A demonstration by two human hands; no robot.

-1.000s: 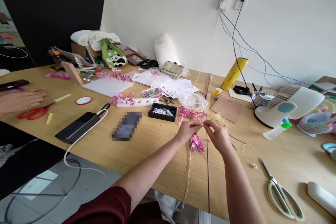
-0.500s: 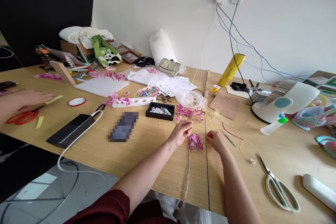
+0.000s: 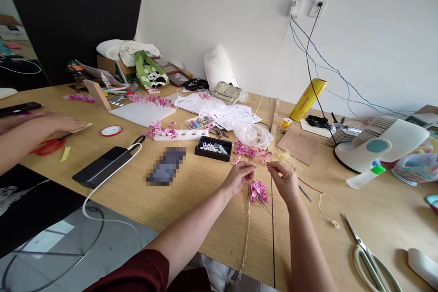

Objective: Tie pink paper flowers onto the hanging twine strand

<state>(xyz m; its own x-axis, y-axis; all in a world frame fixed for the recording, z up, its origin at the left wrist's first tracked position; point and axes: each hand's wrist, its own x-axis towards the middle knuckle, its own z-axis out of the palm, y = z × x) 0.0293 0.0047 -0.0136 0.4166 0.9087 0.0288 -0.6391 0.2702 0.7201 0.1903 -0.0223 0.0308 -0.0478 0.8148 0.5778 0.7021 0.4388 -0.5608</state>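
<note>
My left hand (image 3: 238, 177) and my right hand (image 3: 285, 179) are raised close together over a wooden table (image 3: 191, 200), fingertips pinched on a thin stem of the pink flower sprig (image 3: 258, 191). A braided straw cord (image 3: 245, 237) hangs from the flowers down past the table's front edge. A loose pile of pink flowers (image 3: 249, 151) lies just beyond my hands.
Scissors (image 3: 371, 260) and a bit of twine (image 3: 326, 210) lie to my right, with a white fan (image 3: 379, 139) behind. A black tray (image 3: 212, 148), a phone (image 3: 166, 164) and a power bank (image 3: 101, 165) lie left. Another person's arm (image 3: 30, 134) reaches in near red scissors (image 3: 48, 146).
My right hand dropped to the table half a second ago and has come back up beside my left hand at the flower stem. The other person's hand has slid rightward.
</note>
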